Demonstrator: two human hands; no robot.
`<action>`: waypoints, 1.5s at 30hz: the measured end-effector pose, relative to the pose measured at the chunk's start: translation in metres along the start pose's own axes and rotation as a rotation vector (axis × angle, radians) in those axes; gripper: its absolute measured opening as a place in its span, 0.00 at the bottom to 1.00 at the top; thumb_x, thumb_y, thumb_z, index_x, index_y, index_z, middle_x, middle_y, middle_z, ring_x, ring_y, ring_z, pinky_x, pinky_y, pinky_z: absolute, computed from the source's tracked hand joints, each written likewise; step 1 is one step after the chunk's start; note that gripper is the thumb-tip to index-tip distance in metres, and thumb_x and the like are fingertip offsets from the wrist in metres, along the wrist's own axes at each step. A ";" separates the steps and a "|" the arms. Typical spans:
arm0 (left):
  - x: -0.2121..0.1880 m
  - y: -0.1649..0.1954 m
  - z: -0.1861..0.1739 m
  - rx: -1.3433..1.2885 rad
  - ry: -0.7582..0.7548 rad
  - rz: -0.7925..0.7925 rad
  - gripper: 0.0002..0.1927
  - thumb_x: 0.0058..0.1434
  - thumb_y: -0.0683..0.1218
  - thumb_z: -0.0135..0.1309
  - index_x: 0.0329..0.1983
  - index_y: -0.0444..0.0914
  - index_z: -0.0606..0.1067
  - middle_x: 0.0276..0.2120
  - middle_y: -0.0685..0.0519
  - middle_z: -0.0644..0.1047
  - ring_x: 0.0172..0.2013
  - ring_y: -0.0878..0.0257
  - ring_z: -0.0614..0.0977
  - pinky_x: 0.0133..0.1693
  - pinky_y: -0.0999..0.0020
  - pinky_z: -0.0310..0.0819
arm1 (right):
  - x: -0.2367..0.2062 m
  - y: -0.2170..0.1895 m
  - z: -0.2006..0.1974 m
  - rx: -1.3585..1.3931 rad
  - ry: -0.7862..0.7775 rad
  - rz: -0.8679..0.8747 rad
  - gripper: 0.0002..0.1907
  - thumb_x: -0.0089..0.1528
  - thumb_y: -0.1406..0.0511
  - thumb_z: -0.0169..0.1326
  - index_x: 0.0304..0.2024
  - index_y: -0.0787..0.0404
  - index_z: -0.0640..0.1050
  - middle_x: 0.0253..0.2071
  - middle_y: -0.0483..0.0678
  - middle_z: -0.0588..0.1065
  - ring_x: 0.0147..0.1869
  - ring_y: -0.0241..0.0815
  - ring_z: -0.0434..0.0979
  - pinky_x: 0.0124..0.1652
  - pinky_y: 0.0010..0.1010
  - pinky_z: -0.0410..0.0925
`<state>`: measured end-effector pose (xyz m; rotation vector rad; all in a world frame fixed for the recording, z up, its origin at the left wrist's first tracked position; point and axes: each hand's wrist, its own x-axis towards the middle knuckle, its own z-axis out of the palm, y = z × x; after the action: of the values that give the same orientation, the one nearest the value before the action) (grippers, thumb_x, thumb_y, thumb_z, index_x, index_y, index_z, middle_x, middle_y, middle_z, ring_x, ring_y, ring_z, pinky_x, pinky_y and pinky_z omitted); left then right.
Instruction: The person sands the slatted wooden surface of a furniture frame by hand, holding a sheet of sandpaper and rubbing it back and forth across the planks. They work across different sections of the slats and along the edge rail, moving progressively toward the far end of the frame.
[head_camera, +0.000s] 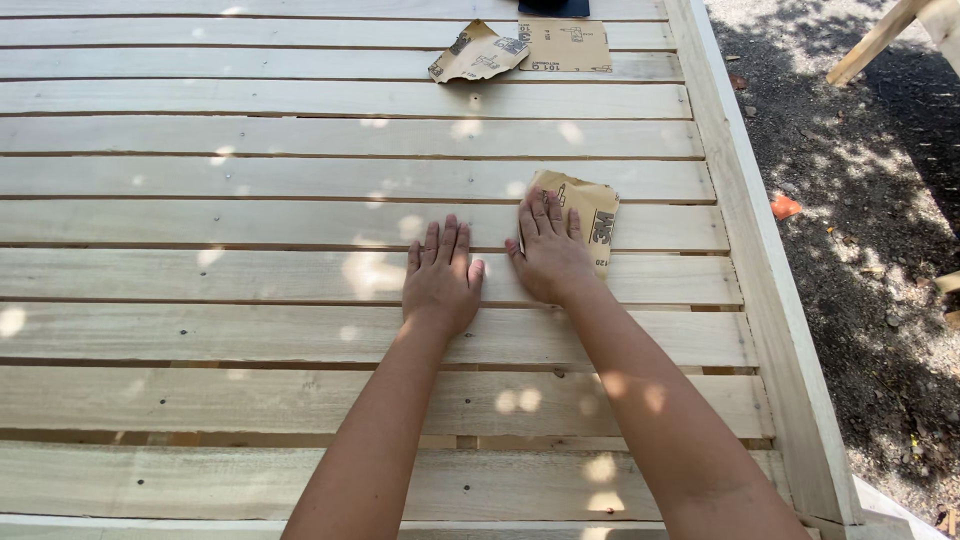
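My right hand (547, 250) presses flat on a tan sheet of sandpaper (592, 212), which lies on a pale wooden slat (250, 225). The sheet sticks out past my fingers to the right. My left hand (440, 278) lies flat beside it on the bare slats, fingers together, holding nothing. Both forearms reach in from the bottom edge of the view.
Two more sandpaper sheets lie at the far end, one crumpled (478, 52) and one flat (566, 46). The slatted wooden panel has gaps between boards and a raised side rail (760, 270) on the right. Beyond it is dark gravel ground (870, 200) with wood scraps.
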<state>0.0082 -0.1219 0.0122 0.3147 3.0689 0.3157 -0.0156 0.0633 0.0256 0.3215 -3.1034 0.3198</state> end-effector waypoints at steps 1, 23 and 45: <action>0.001 -0.001 0.002 -0.033 0.039 -0.003 0.33 0.72 0.58 0.30 0.77 0.42 0.51 0.78 0.52 0.47 0.76 0.53 0.46 0.73 0.51 0.35 | -0.019 -0.006 0.005 -0.033 -0.014 -0.029 0.38 0.70 0.47 0.29 0.76 0.62 0.48 0.80 0.55 0.39 0.83 0.55 0.32 0.73 0.52 0.32; 0.020 -0.012 0.005 -0.184 0.216 -0.148 0.30 0.68 0.50 0.38 0.74 0.39 0.60 0.76 0.53 0.55 0.76 0.53 0.50 0.73 0.52 0.38 | -0.059 -0.041 0.018 -0.073 -0.037 -0.230 0.37 0.70 0.49 0.31 0.75 0.66 0.53 0.79 0.58 0.46 0.83 0.53 0.37 0.74 0.52 0.37; 0.019 -0.009 0.002 -0.156 0.211 -0.155 0.33 0.68 0.54 0.38 0.75 0.38 0.57 0.76 0.49 0.54 0.75 0.50 0.49 0.72 0.51 0.37 | -0.060 -0.043 0.025 -0.052 -0.008 -0.215 0.37 0.70 0.50 0.33 0.73 0.67 0.53 0.78 0.60 0.47 0.82 0.57 0.41 0.72 0.50 0.39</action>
<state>-0.0124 -0.1260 0.0078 0.0388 3.2205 0.6129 0.0524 0.0297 0.0086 0.6502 -3.0397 0.2340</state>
